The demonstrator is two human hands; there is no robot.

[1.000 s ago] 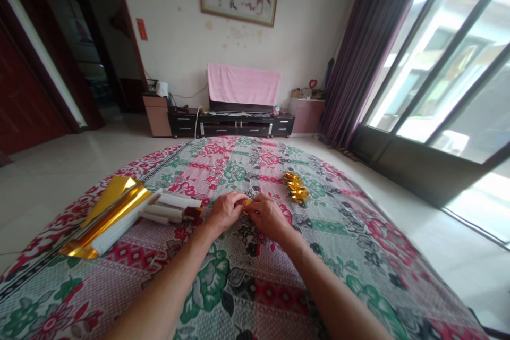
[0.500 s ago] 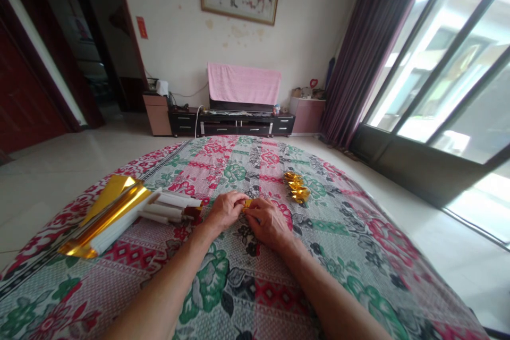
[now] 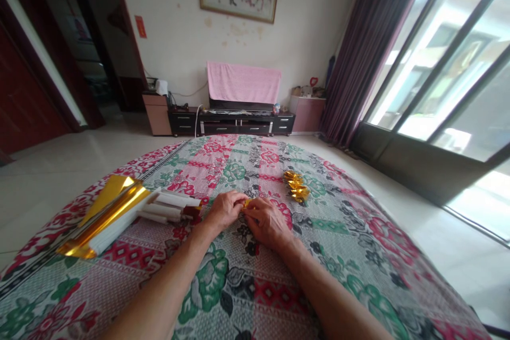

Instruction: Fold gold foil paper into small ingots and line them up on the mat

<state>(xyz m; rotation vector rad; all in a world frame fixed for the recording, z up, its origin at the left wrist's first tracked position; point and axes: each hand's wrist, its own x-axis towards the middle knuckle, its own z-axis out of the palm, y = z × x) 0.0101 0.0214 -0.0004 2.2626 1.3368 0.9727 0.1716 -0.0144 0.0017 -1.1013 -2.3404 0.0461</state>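
Note:
A small piece of gold foil paper (image 3: pixel 247 203) shows between my two hands, mostly hidden by the fingers. My left hand (image 3: pixel 225 210) pinches its left side with thumb and fingertips. From the right, my right hand (image 3: pixel 266 220) is closed on the same piece, fingers curled over it. Beyond my right hand lies a row of folded gold foil pieces (image 3: pixel 297 187). To the left rest stacked gold foil sheets (image 3: pixel 115 215), partly curled, and beside them several white paper rolls (image 3: pixel 169 206) with gold-brown foil at their right ends.
A floral cloth (image 3: pixel 330 276) covers the rounded surface under my hands. Farther off, a black low cabinet (image 3: pixel 239 126) stands at the wall, with a pink towel (image 3: pixel 244 82) draped over something on it. A purple curtain (image 3: pixel 362 53) hangs beside the glass door on the right.
My fingers have shifted very slightly around the gold foil paper, which both hands still hold. The surrounding things keep their places; the camera view has moved a little.

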